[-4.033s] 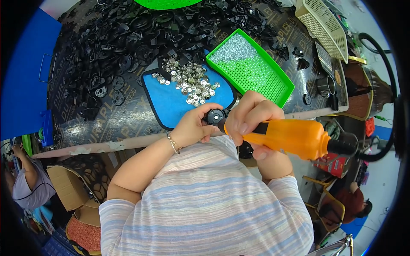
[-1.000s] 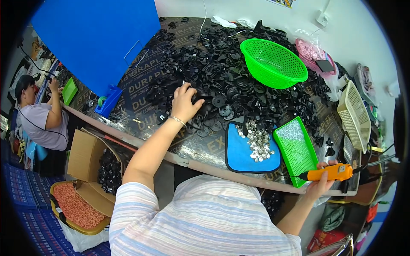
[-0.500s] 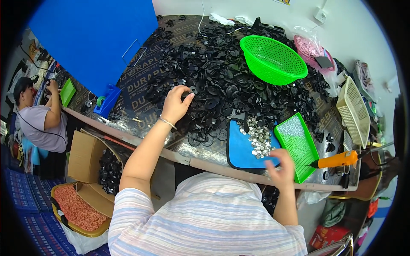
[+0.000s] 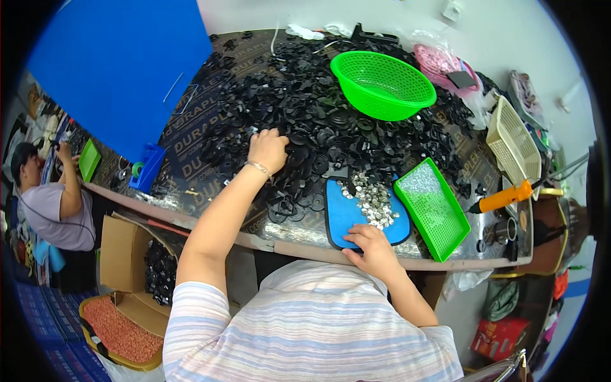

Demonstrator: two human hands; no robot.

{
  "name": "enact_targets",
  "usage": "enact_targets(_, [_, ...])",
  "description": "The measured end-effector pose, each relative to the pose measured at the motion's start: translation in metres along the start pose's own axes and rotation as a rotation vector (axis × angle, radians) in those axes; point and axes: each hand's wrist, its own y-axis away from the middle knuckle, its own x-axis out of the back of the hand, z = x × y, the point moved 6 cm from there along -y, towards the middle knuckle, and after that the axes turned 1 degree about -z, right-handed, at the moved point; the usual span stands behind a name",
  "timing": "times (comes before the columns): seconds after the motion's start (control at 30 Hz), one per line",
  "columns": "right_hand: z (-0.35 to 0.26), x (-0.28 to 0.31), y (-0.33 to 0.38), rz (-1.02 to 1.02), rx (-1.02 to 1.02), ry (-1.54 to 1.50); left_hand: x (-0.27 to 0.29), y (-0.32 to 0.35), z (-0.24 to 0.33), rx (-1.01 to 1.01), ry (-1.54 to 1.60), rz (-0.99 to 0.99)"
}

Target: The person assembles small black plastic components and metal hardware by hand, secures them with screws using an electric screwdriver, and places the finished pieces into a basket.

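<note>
My left hand (image 4: 267,151) is closed, its fingers curled down into a wide pile of black plastic pieces (image 4: 305,102). What its fingertips hold, if anything, is hidden. On the near part of a blue mat with a black border (image 4: 342,219) lies my right hand (image 4: 370,247), fingers stretched and thumb apart, with nothing visible in it. Just beyond its fingers, small shiny silver discs (image 4: 374,202) are heaped on the mat. To the right of the mat a green tray (image 4: 453,232) holds many tiny pale pieces.
An orange-handled tool (image 4: 506,197) hangs at the right. Behind the pile are a green perforated basket (image 4: 382,108) and a pink basket (image 4: 474,79). A blue panel (image 4: 121,70) and a blue tape dispenser (image 4: 148,169) stand left. Another person (image 4: 54,207) works at far left.
My left hand has turned palm down and lowered into the black pieces. My right hand has moved left, from beside the green tray onto the blue mat. The view has shifted slightly.
</note>
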Motion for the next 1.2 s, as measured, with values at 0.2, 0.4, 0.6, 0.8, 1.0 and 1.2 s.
enact_targets(0.2, [0.018, 0.021, 0.000, 0.178, -0.002, -0.076, 0.032, 0.021, -0.021, -0.019, 0.482, 0.371])
enact_targets(0.4, [0.038, 0.033, -0.038, 0.308, -0.135, 0.159, 0.022, 0.083, 0.036, 0.179, 1.826, -0.094])
enact_targets(0.6, [0.039, 0.022, -0.066, 0.256, -0.176, 0.270, -0.016, 0.135, 0.092, 0.253, 2.014, -0.425])
enact_targets(0.8, [0.029, 0.019, -0.068, 0.218, -0.166, 0.300, -0.032, 0.148, 0.096, 0.233, 1.956, -0.438])
enact_targets(1.0, [0.036, 0.015, -0.074, 0.267, -0.197, 0.303, -0.033, 0.148, 0.100, 0.269, 1.995, -0.409])
enact_targets(1.2, [0.036, 0.014, -0.075, 0.168, -0.173, 0.297, -0.038, 0.158, 0.100, 0.351, 1.971, -0.458])
